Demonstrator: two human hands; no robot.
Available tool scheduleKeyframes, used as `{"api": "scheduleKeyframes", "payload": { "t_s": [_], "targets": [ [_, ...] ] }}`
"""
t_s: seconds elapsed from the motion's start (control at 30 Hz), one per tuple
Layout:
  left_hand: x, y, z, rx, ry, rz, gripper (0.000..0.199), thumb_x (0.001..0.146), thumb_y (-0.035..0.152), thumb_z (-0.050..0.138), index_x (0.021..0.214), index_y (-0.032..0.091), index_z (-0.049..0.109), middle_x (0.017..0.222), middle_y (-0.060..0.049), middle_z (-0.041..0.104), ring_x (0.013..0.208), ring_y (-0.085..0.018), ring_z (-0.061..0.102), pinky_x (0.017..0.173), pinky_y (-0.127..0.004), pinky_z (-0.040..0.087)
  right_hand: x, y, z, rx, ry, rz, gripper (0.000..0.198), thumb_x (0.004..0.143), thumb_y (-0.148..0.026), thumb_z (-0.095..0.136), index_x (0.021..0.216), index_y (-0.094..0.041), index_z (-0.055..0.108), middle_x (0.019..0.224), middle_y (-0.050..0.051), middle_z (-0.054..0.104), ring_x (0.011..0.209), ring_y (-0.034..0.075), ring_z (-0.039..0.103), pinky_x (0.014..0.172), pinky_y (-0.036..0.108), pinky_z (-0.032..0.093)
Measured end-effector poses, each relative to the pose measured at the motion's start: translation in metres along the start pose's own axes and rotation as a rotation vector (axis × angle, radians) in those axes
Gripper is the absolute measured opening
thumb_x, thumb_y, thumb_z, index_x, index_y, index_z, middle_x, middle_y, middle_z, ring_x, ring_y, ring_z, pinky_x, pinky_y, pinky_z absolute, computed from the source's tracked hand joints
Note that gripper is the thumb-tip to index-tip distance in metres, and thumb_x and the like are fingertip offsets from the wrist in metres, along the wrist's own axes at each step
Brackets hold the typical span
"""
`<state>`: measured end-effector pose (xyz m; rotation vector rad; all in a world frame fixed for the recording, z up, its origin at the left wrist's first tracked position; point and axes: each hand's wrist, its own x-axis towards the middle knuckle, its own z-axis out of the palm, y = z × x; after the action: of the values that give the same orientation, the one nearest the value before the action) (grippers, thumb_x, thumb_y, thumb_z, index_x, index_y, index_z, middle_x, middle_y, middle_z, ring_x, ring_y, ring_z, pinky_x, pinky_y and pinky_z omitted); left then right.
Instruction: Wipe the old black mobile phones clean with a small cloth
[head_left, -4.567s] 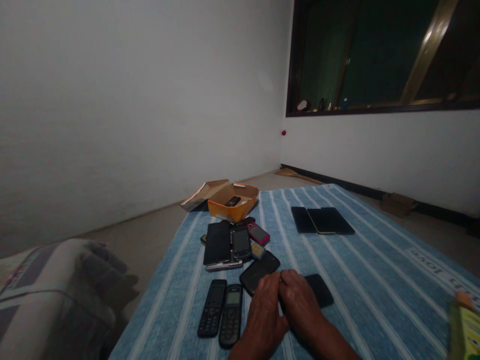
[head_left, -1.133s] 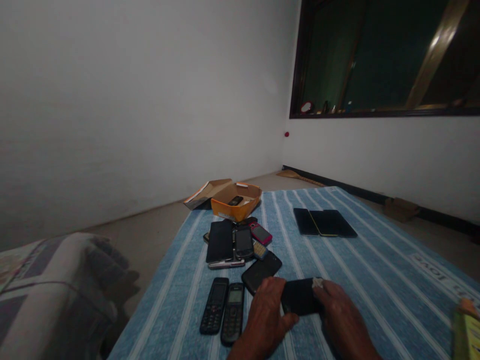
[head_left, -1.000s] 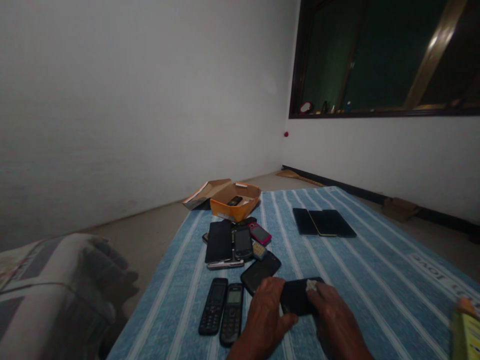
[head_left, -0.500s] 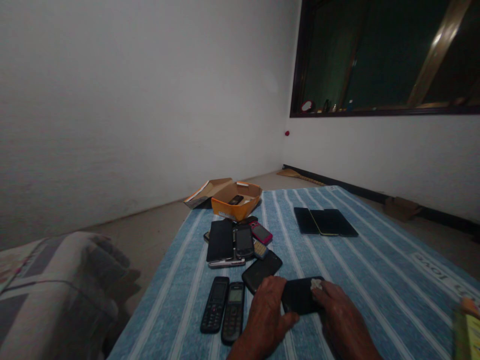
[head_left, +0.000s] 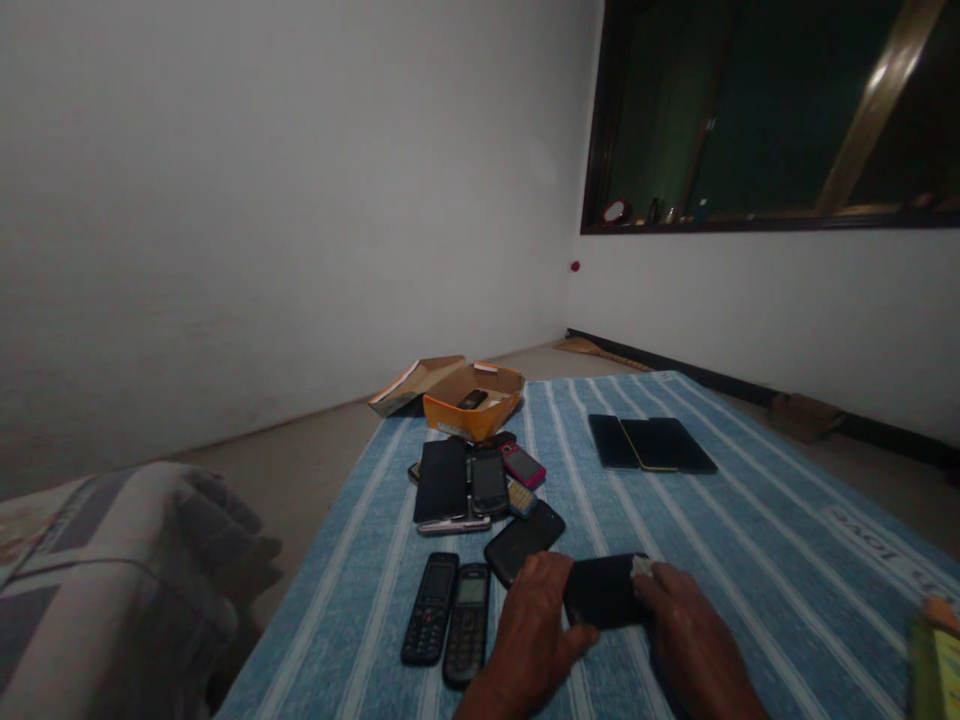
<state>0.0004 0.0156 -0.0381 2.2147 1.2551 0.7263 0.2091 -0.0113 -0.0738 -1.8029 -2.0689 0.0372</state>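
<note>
A dark smartphone (head_left: 602, 592) lies flat on the striped cloth between my hands. My left hand (head_left: 531, 630) grips its left end, thumb along the near edge. At the right end, my right hand (head_left: 686, 630) pinches a small crumpled white tissue (head_left: 643, 566) against the phone's surface. Just beyond my left hand is another black phone (head_left: 525, 540), partly covered by the fingers. Two black keypad phones, one (head_left: 430, 608) beside the other (head_left: 466, 625), rest left of that hand.
Several phones, a black one (head_left: 489, 482) and a pink one (head_left: 523, 465) among them, are heaped with a dark flat case (head_left: 441, 480). Behind stands an open orange box (head_left: 454, 417). Three dark flat devices (head_left: 652, 444) lie farther right. A yellow-green object (head_left: 941, 665) shows at the right edge.
My right hand and the tissue have shifted slightly right along the phone. My left hand keeps its place, and the other phones have not moved.
</note>
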Motion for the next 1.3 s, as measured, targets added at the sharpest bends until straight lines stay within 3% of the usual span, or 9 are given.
{"api": "scheduleKeyframes", "payload": {
  "t_s": [0.33,0.6,0.8,1.0,1.3],
  "targets": [
    [-0.001,-0.01,0.01,0.036,0.063,0.077,0.046,0.069,0.015,0.066,0.112,0.019,0.052,0.11,-0.009,0.061,0.104,-0.028,0.053,0.093,-0.047,0.043,-0.007,-0.02,0.028,-0.027,0.094,-0.216,0.055,0.073,0.006,0.045,0.116,-0.021,0.065,0.119,0.011,0.064,0.11,0.026,0.057,0.091,0.034,0.046],
    [-0.002,-0.01,0.008,0.052,0.06,0.094,0.044,0.07,0.012,0.063,0.113,0.018,0.053,0.111,-0.01,0.061,0.105,-0.027,0.054,0.094,-0.045,0.045,-0.006,-0.052,0.038,0.016,0.166,-0.207,0.046,0.076,0.005,0.045,0.108,-0.02,0.066,0.109,0.01,0.065,0.101,0.025,0.055,0.089,0.035,0.044],
    [-0.004,-0.012,0.004,0.037,0.045,0.155,0.046,0.074,0.017,0.062,0.119,0.017,0.052,0.116,-0.012,0.061,0.109,-0.028,0.055,0.099,-0.047,0.043,0.007,-0.064,0.029,0.059,0.083,-0.256,0.044,0.079,0.003,0.046,0.112,-0.019,0.064,0.104,0.009,0.065,0.094,0.023,0.056,0.083,0.031,0.043],
    [-0.003,-0.009,0.002,0.02,0.044,0.117,0.047,0.072,0.014,0.062,0.117,0.017,0.054,0.116,-0.012,0.062,0.11,-0.029,0.056,0.099,-0.047,0.043,0.01,-0.064,0.02,0.112,0.043,-0.311,0.046,0.08,0.002,0.048,0.117,-0.02,0.063,0.107,0.008,0.066,0.096,0.021,0.057,0.084,0.03,0.044],
    [-0.001,-0.009,0.004,0.0,0.045,0.102,0.042,0.07,0.015,0.067,0.109,0.02,0.054,0.108,-0.007,0.061,0.103,-0.027,0.054,0.091,-0.043,0.045,0.014,-0.042,0.003,0.111,-0.005,-0.179,0.043,0.082,0.002,0.047,0.108,-0.023,0.069,0.108,0.008,0.066,0.101,0.021,0.058,0.087,0.029,0.042]
  ]
}}
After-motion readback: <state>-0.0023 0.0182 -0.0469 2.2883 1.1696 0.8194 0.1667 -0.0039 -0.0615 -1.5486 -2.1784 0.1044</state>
